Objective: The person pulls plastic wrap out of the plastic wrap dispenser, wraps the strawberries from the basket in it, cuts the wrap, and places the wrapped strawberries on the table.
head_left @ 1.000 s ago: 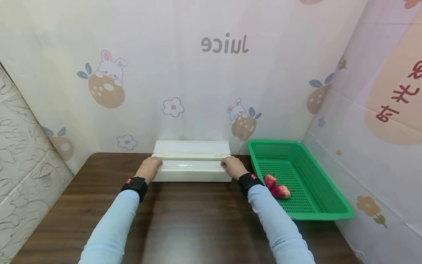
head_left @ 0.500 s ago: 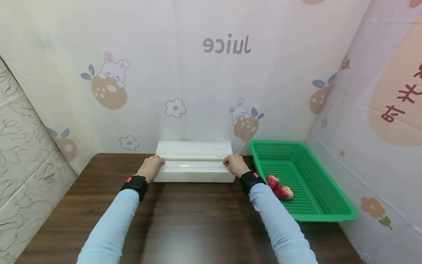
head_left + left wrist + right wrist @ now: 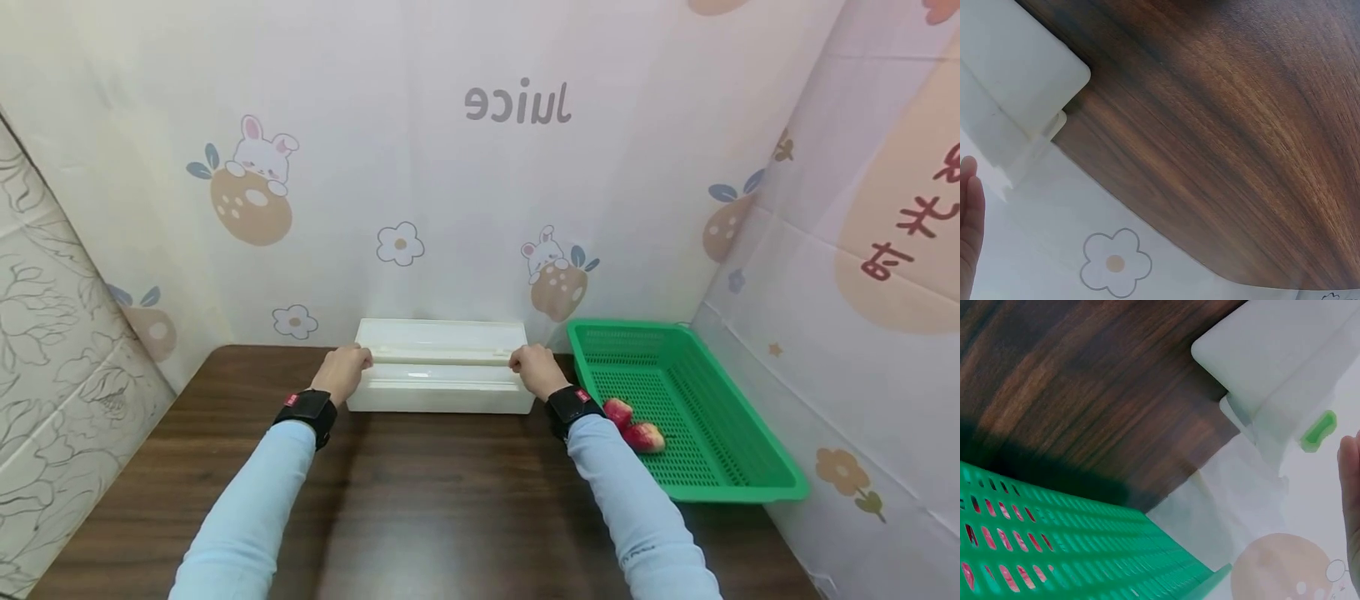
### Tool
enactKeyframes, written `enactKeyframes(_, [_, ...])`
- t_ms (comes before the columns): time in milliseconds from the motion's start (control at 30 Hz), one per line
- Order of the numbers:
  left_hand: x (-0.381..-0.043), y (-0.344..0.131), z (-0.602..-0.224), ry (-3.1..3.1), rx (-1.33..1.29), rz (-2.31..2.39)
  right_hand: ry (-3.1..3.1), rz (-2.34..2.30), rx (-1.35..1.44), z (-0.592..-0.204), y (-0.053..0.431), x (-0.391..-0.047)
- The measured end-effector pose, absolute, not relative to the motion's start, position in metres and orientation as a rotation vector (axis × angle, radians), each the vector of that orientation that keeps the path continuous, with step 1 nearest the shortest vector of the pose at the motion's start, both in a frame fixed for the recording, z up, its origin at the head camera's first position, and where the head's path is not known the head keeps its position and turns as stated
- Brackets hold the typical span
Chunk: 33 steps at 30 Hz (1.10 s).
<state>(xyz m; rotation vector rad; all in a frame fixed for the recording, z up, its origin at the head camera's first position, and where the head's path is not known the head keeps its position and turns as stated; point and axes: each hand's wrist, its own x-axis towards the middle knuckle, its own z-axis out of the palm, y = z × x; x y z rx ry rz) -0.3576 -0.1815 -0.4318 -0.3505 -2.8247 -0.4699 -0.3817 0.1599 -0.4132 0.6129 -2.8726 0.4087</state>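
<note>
The brown, wood-grained bench carries everything in front of me. Along its right-hand edge, reaching towards the back right corner, stands a green basket with slotted sides. The long white box sits at the middle of the bench's back edge, just left of the basket. I judge it light, stiff plastic, smooth enough to slip a little; its thin upper parts might flex under an uneven pull, so the two ends, held together, seem the best places to take hold (the rounded corners should be kind to skin). It looks plain and glossy, with a low front, a flat panel at the rear and a cream bar running lengthwise between. My left hand and right hand are at that bar's ends, fingers curled nearly closed, seeming to pinch the box; exactly which part, I cannot tell. Smallest are two red fruits inside the basket, near its left wall.
</note>
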Motion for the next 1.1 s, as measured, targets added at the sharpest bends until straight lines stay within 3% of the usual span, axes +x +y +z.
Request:
enactKeyframes(400, [-0.357, -0.181, -0.419, -2.800, -0.387, -0.486, -2.841, 0.462, 0.509, -0.400, 0.166, -0.377])
enactKeyframes(1100, [-0.352, -0.192, -0.397, -2.809, -0.395, -0.512, -2.812, 0.359, 0.598, -0.371, 0.163, -0.378])
